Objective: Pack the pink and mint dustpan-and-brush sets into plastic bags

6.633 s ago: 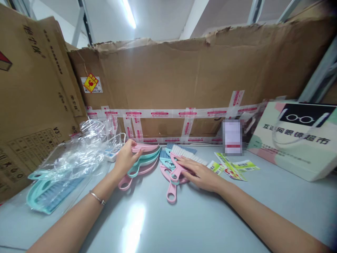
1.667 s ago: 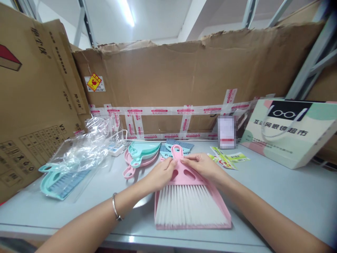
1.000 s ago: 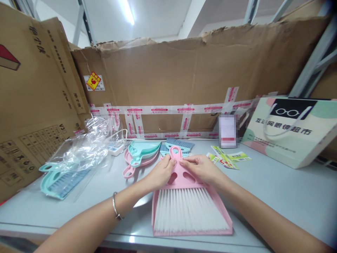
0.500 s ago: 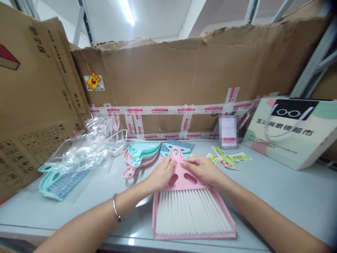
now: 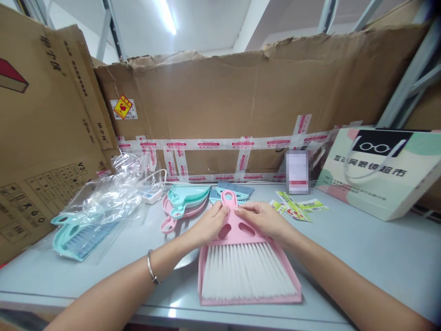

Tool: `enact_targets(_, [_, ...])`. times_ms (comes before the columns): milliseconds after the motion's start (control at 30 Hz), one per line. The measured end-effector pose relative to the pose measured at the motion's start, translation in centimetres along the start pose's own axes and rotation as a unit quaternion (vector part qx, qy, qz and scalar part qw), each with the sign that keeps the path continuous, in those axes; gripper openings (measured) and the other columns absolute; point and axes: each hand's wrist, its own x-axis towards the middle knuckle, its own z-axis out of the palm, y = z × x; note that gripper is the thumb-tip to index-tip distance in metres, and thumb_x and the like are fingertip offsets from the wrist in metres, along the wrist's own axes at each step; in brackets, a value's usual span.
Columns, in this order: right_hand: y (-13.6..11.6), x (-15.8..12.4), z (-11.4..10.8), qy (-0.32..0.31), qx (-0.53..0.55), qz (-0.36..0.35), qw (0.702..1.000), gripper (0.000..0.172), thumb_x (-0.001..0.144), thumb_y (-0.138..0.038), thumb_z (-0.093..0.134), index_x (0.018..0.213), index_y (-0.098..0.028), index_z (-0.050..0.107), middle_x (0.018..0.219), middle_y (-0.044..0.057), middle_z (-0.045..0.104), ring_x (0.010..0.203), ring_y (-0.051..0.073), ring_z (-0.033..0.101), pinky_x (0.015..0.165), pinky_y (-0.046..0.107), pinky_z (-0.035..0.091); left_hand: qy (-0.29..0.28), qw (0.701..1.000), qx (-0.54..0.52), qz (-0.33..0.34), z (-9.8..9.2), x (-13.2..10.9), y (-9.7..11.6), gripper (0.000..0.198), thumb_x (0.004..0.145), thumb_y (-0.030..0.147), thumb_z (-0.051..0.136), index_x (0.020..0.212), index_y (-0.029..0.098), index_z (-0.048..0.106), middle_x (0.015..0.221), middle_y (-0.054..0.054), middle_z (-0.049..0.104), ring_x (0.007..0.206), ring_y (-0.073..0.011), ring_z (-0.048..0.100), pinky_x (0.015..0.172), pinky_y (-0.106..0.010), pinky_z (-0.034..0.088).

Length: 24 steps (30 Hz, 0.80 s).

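A pink hand brush (image 5: 250, 271) with white bristles lies nested in a pink dustpan (image 5: 299, 294), its bristles toward me. My left hand (image 5: 213, 225) pinches the left side of the handle. On the opposite side, my right hand (image 5: 263, 220) grips the handle with its thumb on top. The handle's looped end shows between and beyond both hands. Just behind lie teal dustpans (image 5: 189, 194) stacked on a pink dustpan (image 5: 168, 225), and brushes with blue bristles (image 5: 236, 188).
On the left, clear plastic bags (image 5: 120, 197) cover a teal dustpan and brush (image 5: 82, 241). Yellow-green cards (image 5: 294, 207) lie right of centre, before an upright phone-like object (image 5: 298, 172). A paper bag (image 5: 382, 184) stands at right; cardboard (image 5: 213, 96) walls the back.
The brush and dustpan have shifted slightly away from me and to the left, with both hands still on the handle. Other things stay where they were.
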Motion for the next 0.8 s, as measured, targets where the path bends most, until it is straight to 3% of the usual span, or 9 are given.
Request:
enact_targets(100, [-0.4,0.0,0.2,0.049,0.001,0.019,0.999,0.038,0.070,-0.048,0.060,0.087,-0.016,0.071,0.078,0.004,0.070,0.072,0.018,0.062,0.066,0.027,0.047,-0.084,0.994,-0.067,-0.003,-0.6,0.0,-0.2,0.028,0.085,0.045,0.040,0.093,0.019,0.045,0.092,-0.003,0.052,0.088,-0.0157,0.050,0.083,-0.032,0.040])
enact_targets(200, [-0.3,0.4,-0.8,0.064,0.021,0.026,0.997,0.040,0.068,-0.048,0.061,0.088,-0.015,0.070,0.086,0.007,0.070,0.077,0.019,0.063,0.069,0.028,0.048,-0.164,0.979,-0.120,0.023,-1.0,0.0,-0.4,0.043,0.077,0.042,0.057,0.111,0.019,0.043,0.101,-0.004,0.054,0.094,-0.0161,0.051,0.083,-0.030,0.041])
enact_targets(267, [0.5,1.1,-2.9,0.065,0.035,0.019,0.997,0.043,0.070,-0.049,0.059,0.094,-0.015,0.067,0.093,0.009,0.070,0.084,0.021,0.063,0.073,0.030,0.048,-0.144,0.980,-0.133,0.034,-1.2,0.2,-0.6,0.047,0.075,0.039,0.061,0.114,0.018,0.044,0.108,-0.006,0.054,0.098,-0.0171,0.051,0.085,-0.030,0.040])
enact_targets(333, [1.9,1.9,-5.9,0.118,-0.011,0.004,0.993,0.043,0.073,-0.049,0.054,0.098,-0.016,0.064,0.097,0.010,0.069,0.090,0.022,0.062,0.078,0.032,0.046,-0.096,0.985,-0.146,0.011,-1.6,0.5,-0.7,0.044,0.075,0.040,0.060,0.111,0.017,0.048,0.109,-0.008,0.055,0.097,-0.0178,0.052,0.083,-0.030,0.041])
enact_targets(400, [3.8,2.8,-9.0,0.213,-0.160,0.012,0.964,0.037,0.073,-0.047,0.053,0.088,-0.016,0.065,0.094,0.011,0.068,0.091,0.024,0.061,0.080,0.033,0.044,-0.052,0.986,-0.161,-0.010,-2.1,1.0,-0.9,0.041,0.076,0.042,0.059,0.107,0.016,0.051,0.107,-0.008,0.057,0.093,-0.0179,0.054,0.080,-0.030,0.042])
enact_targets(500, [6.1,3.6,-11.8,0.236,-0.316,0.072,0.916,0.032,0.070,-0.048,0.056,0.073,-0.017,0.062,0.083,0.010,0.067,0.083,0.026,0.060,0.073,0.034,0.042,0.004,0.986,-0.166,0.004,-3.0,1.8,-1.4,0.040,0.079,0.048,0.052,0.101,0.015,0.054,0.094,-0.005,0.060,0.083,-0.0156,0.054,0.075,-0.028,0.042])
enact_targets(667, [7.2,4.1,-11.4,0.218,-0.330,0.119,0.911,0.030,0.051,-0.046,0.071,0.058,-0.019,0.057,0.058,0.005,0.059,0.064,0.024,0.057,0.059,0.032,0.038,0.042,0.986,-0.158,0.024,-3.4,2.5,-1.9,0.038,0.079,0.052,0.048,0.085,0.015,0.056,0.073,0.001,0.055,0.067,-0.0111,0.049,0.067,-0.024,0.039])
enact_targets(800, [7.1,4.0,-10.6,0.197,-0.295,0.133,0.926,0.025,0.054,-0.038,0.070,0.052,-0.019,0.053,0.047,0.001,0.054,0.050,0.019,0.052,0.051,0.030,0.035,0.042,0.983,-0.177,0.003,-3.1,2.4,-1.8,0.039,0.076,0.052,0.051,0.086,0.015,0.057,0.077,0.000,0.057,0.071,-0.0116,0.050,0.070,-0.025,0.039])
